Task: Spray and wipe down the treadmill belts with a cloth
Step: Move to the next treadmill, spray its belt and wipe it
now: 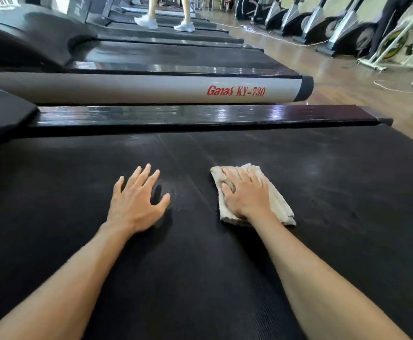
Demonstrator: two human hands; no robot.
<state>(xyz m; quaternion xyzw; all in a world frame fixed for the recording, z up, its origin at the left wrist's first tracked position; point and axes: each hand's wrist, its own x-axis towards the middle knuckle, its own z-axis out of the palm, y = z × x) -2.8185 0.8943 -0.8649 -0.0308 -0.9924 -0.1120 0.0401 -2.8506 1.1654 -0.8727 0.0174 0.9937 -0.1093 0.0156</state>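
From the head camera we look down at a wide black treadmill belt (323, 192). Both of our bare arms reach out over it.

Our right hand (246, 192) lies flat on top of a folded, pale cloth (278, 201). The fingers are straight and close together, and they press the cloth down on the belt. The cloth sits near the middle of the belt, a bit to the right, well away from the far edge.

Our left hand (136, 202) is just beside it, on the left. Its fingers are spread apart and straight. It holds nothing. The fingertips touch the belt or hang just above it; we cannot tell which.

Along the far edge of the belt runs a shiny black side rail (200, 116). Past it lies the grey side of the next treadmill (127, 88), with red letters that say "Ganas KY-730".

Far off, on another belt, we see someone's legs and white shoes (184, 26). To the right is a brown wooden floor (348, 89).
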